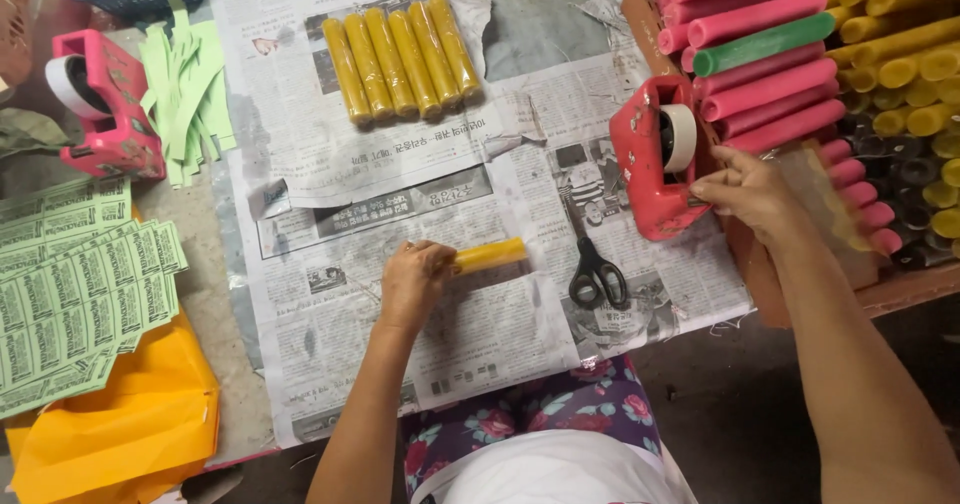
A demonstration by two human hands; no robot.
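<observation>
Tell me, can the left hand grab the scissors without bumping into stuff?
Probably yes. The scissors lie flat on the newspaper, just right of the left hand, with nothing between them. But that hand already holds a yellow roll, so its grip is busy.

Both forearms are seen bare to the frame edge; no sleeves, rings or wristbands are visible on the left hand (412,282) or the right hand (748,192). A white top is worn above a dark purple garment printed with pink and teal flowers.
</observation>
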